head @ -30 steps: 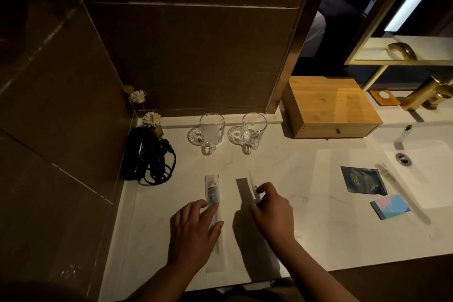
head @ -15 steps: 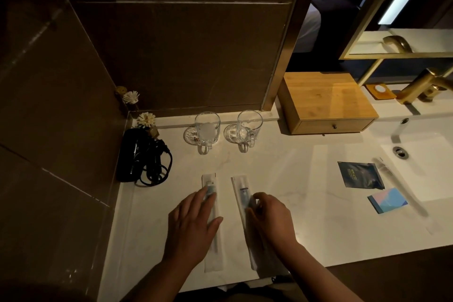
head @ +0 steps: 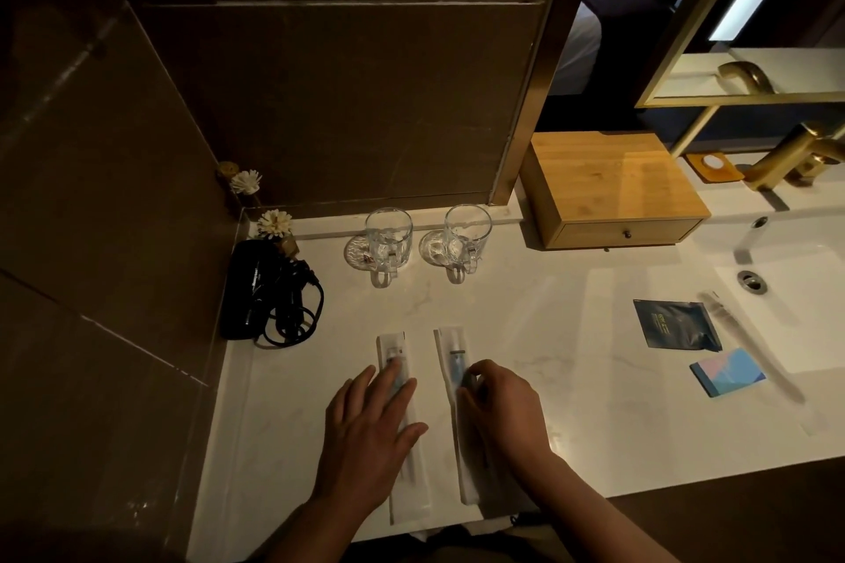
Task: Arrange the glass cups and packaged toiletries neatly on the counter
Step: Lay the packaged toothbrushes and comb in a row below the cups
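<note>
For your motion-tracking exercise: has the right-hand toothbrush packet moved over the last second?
Yes. The right toothbrush packet was tipped up on edge under the right hand; it now lies flat, parallel to the left packet, below the right glass cup.

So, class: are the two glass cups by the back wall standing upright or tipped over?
Upright. The left glass cup and right glass cup both stand with open rims upward, handles toward the camera, each on a clear coaster.

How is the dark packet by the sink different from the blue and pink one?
The dark packet is navy, bigger, and lies farther back on the counter. The blue and pink packet is pastel-coloured, smaller, and lies nearer the front edge. Both lie flat near the sink, and neither is touched by a hand.
</note>
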The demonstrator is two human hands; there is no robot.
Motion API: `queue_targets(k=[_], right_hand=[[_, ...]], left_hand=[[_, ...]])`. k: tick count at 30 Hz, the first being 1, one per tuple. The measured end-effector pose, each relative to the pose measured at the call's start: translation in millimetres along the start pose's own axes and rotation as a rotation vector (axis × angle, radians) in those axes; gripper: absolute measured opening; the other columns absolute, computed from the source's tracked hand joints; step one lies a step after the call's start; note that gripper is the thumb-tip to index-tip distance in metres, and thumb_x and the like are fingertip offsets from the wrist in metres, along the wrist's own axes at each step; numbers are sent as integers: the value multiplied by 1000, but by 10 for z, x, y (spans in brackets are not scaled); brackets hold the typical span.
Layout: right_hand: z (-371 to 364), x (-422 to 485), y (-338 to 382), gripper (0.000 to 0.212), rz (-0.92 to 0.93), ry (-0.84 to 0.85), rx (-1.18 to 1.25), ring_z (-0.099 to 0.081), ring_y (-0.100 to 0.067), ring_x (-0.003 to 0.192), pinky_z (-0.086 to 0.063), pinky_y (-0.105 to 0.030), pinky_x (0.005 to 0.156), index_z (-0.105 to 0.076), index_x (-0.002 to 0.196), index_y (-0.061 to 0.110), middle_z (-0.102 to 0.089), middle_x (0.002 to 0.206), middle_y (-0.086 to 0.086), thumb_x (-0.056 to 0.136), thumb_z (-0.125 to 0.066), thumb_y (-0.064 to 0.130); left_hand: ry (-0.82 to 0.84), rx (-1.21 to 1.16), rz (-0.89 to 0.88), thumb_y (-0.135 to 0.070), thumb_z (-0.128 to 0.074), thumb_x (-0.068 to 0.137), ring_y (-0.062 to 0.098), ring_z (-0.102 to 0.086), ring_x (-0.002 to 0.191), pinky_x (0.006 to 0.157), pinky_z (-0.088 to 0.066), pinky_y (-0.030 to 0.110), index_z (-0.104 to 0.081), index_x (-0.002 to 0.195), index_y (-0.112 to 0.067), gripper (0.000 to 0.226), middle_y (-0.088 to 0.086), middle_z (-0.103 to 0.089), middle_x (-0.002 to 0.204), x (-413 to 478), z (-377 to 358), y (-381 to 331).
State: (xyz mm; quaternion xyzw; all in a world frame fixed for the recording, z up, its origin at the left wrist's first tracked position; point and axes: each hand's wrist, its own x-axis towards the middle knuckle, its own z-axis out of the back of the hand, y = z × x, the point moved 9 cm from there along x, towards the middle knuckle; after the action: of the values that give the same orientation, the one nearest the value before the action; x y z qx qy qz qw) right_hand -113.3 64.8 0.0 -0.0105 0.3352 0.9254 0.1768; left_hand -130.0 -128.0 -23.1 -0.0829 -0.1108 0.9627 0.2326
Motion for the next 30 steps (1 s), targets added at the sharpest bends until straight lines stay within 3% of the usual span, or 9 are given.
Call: queue_targets(k=[3,6,10,15,19,22,25,27,30], right_hand=[[5,-4,-9,20,-10,18,17,-62,-12,78,-54,-26,74,-64,107,25,-70,94,3,89,-65,34],[108,-17,-44,29,-43,-27,65,-63,-10,76,-53,-26,72,-62,114,26,-70,90,6,89,-64,40],[517,-2,-318,26,-107,-152,138,-60,0,67,-42,-14,61,-65,111,28,-65,76,13,88,-65,41],[1472,86,-1181,24,-253,-316,34,-64,-15,78,-56,-37,75,-66,112,22,-69,88,1,89,-65,32],[2234,286,-1800,19,-283,-417,-113,-58,-14,71,-47,-31,65,-67,105,16,-72,91,-6,91,-62,28],[2612,433,-2213,27,-350,-411,-275,-63,-27,86,-53,-37,69,-66,113,14,-68,105,-11,89,-62,25],[2754,549,-2589,32,-414,-352,-409,-55,-39,107,-51,-46,81,-62,120,11,-61,116,-18,90,-58,21],[2728,614,-2804,32,-461,-286,-471,-52,-41,107,-50,-47,82,-60,116,9,-59,115,-20,91,-57,28],[2657,695,-2944,36,-474,-229,-508,-55,-39,99,-51,-45,79,-62,107,7,-59,107,-18,91,-55,39]], left_hand=[[-6,-18,5,-67,-21,94,25,-34,146,115,-23,44,-41,145,-40,61,-5,-37,161,-4,1,20],[-33,-47,33,-66,-12,96,22,-34,144,112,-33,44,-37,146,-41,61,-5,-38,160,1,37,76],[-94,-161,124,-58,-27,92,23,-33,144,108,-39,50,-39,146,-35,60,0,-39,158,68,77,276],[-186,-86,230,-41,-38,91,29,-37,145,112,-33,53,-53,142,-24,56,5,-48,154,233,197,537],[-169,14,301,-33,-48,95,33,-37,145,115,-29,56,-56,140,-23,47,9,-48,154,294,113,531],[-221,5,349,-34,-46,94,36,-40,143,113,-26,58,-58,139,-22,48,12,-50,152,318,105,493],[-283,46,333,-30,-45,93,38,-43,139,110,-29,57,-59,136,-19,46,15,-53,149,319,86,478],[-298,60,338,-27,-46,97,36,-42,140,112,-28,56,-58,137,-20,42,13,-52,150,319,43,516],[-309,67,337,-38,-36,94,35,-41,140,117,-20,41,-56,137,-22,50,11,-51,150,324,12,538]])
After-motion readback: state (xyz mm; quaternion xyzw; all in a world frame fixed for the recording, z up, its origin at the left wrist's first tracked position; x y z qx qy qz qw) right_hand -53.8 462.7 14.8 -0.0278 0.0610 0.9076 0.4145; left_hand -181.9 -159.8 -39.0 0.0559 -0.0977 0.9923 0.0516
